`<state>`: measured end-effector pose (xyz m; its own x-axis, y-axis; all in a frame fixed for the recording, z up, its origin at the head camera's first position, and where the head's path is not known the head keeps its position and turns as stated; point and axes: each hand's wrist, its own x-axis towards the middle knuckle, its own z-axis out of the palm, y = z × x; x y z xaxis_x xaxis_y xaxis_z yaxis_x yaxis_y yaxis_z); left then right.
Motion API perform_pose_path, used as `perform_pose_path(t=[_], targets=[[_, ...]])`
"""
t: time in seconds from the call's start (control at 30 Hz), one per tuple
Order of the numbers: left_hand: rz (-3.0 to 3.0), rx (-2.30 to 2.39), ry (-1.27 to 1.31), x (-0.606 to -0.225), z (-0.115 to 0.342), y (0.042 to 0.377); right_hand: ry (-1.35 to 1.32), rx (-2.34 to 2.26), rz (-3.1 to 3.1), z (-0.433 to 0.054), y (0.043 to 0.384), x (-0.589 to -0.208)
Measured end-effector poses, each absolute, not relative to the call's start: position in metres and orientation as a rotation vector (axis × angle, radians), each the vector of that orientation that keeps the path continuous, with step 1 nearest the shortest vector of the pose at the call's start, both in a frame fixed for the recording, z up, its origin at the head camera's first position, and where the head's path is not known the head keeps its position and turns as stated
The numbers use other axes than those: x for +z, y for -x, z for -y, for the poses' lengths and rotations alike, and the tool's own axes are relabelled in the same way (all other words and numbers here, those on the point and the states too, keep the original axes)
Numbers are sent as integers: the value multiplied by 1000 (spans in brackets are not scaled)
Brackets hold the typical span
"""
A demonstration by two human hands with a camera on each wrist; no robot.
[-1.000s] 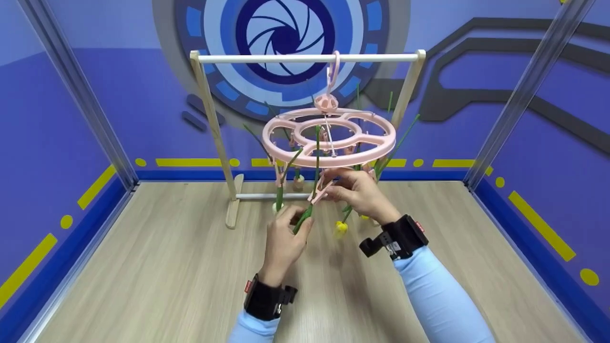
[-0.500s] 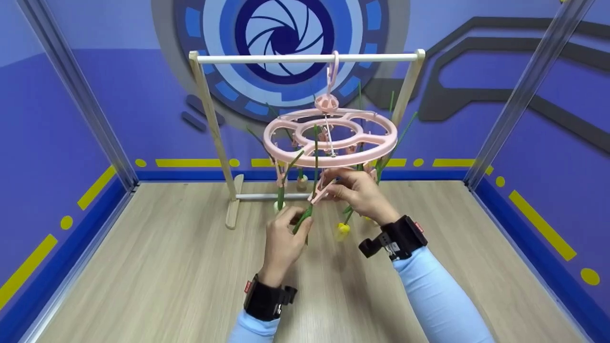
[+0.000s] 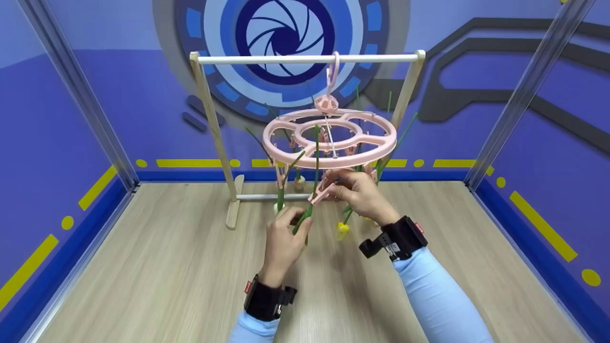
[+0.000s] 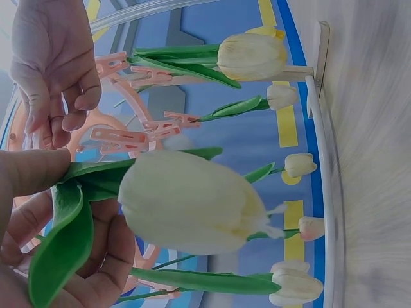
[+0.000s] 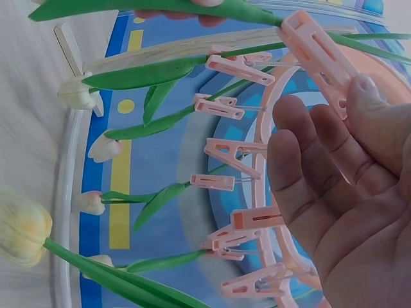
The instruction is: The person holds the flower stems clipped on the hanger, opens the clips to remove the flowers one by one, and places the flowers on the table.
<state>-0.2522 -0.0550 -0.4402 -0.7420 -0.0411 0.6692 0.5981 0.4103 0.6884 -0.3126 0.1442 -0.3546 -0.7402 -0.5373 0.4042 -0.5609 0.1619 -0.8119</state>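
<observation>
My left hand (image 3: pixel 286 233) pinches the green stem and leaf of a white tulip (image 4: pixel 186 202), its bloom pointing down below the fingers. Between the thumb and fingers of my right hand (image 3: pixel 362 195) is a pink clothespin (image 5: pixel 318 61) of the hanging dryer. The clothespin's jaw end meets the tulip's stem just above my left hand. The stem's thin end rises in front of the round pink clip hanger (image 3: pixel 329 163). Whether the clothespin bites on the stem is hard to tell.
From the hanger's other clothespins hang several tulips upside down, such as a yellow one (image 3: pixel 342 228) and a white one (image 5: pixel 76 93). The hanger hooks over the white bar (image 3: pixel 267 59) of a wooden stand (image 3: pixel 214 119). Blue walls enclose the wooden tabletop (image 3: pixel 181 267).
Both hands keep almost the same place, on the tulip stem and the clothespin. The hanger and the hanging tulips sway slightly.
</observation>
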Motion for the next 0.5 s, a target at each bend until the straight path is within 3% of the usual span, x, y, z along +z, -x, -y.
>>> perform_pose_path(t=[0.5], targets=[[2063,-1340,472,-442,55,253,-1107,1698,2420,-146,313,-354]])
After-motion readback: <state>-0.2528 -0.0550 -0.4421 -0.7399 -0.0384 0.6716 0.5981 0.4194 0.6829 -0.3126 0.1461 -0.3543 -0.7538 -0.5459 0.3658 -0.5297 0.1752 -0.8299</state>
